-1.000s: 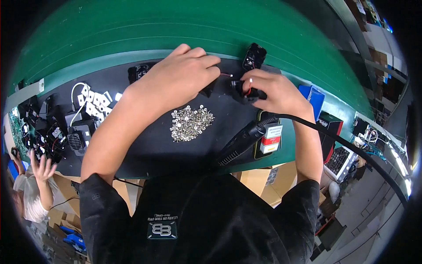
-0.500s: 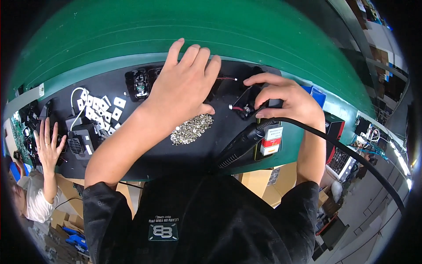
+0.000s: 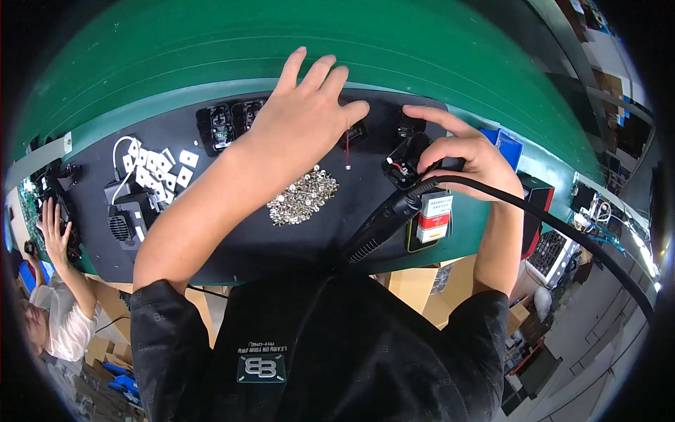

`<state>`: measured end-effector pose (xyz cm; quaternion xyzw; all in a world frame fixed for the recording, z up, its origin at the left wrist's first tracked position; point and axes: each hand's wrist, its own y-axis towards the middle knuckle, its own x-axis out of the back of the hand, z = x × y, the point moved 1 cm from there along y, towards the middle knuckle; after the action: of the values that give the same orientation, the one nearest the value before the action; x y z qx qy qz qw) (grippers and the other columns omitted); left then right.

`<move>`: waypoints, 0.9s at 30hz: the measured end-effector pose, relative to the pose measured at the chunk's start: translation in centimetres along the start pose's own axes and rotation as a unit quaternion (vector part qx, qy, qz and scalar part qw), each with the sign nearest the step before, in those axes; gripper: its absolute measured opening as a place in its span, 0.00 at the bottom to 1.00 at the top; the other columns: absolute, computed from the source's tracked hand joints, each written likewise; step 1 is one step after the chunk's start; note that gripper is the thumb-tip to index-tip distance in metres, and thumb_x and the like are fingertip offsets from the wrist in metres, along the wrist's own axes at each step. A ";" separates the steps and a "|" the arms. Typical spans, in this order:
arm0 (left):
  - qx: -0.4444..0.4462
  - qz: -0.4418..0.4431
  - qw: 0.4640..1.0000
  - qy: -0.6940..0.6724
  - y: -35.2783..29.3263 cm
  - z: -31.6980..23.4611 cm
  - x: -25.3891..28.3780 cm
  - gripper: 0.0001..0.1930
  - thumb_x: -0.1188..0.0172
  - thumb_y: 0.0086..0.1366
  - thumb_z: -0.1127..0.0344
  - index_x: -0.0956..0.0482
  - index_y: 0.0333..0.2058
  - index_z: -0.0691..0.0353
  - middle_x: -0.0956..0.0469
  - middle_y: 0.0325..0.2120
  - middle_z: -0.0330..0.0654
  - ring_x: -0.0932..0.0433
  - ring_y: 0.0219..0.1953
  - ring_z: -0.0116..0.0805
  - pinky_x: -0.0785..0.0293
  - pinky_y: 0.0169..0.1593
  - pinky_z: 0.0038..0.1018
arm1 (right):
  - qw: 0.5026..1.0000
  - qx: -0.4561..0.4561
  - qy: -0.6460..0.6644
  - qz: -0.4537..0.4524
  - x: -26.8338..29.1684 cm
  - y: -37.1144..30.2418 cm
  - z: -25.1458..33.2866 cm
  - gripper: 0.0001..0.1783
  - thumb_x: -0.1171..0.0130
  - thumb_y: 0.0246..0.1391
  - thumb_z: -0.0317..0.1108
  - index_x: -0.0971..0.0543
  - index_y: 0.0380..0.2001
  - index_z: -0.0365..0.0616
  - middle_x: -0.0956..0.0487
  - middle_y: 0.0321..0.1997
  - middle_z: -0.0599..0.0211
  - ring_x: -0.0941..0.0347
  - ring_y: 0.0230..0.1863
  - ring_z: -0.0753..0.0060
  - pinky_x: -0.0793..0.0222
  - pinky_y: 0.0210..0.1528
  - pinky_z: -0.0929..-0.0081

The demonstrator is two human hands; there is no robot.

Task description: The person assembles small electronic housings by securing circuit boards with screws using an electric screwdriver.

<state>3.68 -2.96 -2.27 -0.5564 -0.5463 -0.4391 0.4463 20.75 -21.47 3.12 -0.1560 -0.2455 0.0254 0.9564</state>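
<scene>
My left hand [image 3: 306, 105] reaches over the far side of the black mat, fingers spread, with nothing seen in it. Beneath and beside it lie black plastic housings [image 3: 216, 126] with small electronics inside; the hand partly hides some. A red wire with a white plug [image 3: 348, 167] hangs from one near my thumb. My right hand [image 3: 467, 155] is closed on the edge of an open black plastic housing [image 3: 399, 166] with a white connector inside; its fingers hide part of it. Another black housing [image 3: 409, 126] sits just beyond. A heap of small metal screws [image 3: 302, 199] lies below my left wrist.
A black corded tool [image 3: 385, 224] stands near my right hand, its thick cable crossing my forearm. Beside it, a red and white box [image 3: 434, 219] rests on a flat dark object. White square pieces [image 3: 158, 172] and a black vented device [image 3: 130, 224] lie left. A co-worker's hand [image 3: 55, 235] is far left.
My left hand has shifted slightly up and right, uncovering more housings and the hanging wire. The housing at my right hand has turned and moved slightly right. The co-worker's hand has drawn left.
</scene>
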 end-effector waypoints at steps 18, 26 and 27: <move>-0.022 -0.035 0.999 -0.025 0.8 1.1 -0.6 0.21 0.39 0.56 0.72 0.24 0.49 0.53 0.21 0.38 0.40 0.29 0.53 0.40 0.50 0.67 0.51 | 0.977 -0.175 0.034 -0.114 -2.3 1.4 -2.3 0.11 0.33 0.50 0.31 0.21 0.35 0.39 0.22 0.30 0.70 0.29 0.32 0.80 0.33 0.37 0.80; 0.022 -0.040 0.999 -0.006 -1.0 2.0 0.5 0.22 0.43 0.57 0.73 0.25 0.52 0.55 0.23 0.44 0.42 0.31 0.57 0.41 0.52 0.67 0.51 | 0.958 -0.169 0.211 -0.093 -4.2 3.6 -2.7 0.10 0.33 0.52 0.29 0.23 0.36 0.42 0.25 0.34 0.79 0.32 0.35 0.88 0.35 0.39 0.85; 0.027 -0.043 0.999 -0.018 -1.3 2.0 0.8 0.23 0.43 0.57 0.73 0.26 0.53 0.56 0.24 0.47 0.44 0.32 0.58 0.42 0.53 0.67 0.51 | 0.958 -0.175 0.210 -0.087 -4.3 3.7 -2.6 0.10 0.33 0.52 0.29 0.23 0.36 0.42 0.25 0.34 0.80 0.32 0.35 0.88 0.35 0.40 0.85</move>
<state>2.36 -0.83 -1.88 -0.5279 -0.5894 -0.4331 0.4317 18.33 -19.18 -2.15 -0.3006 -0.0527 -0.1342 0.9428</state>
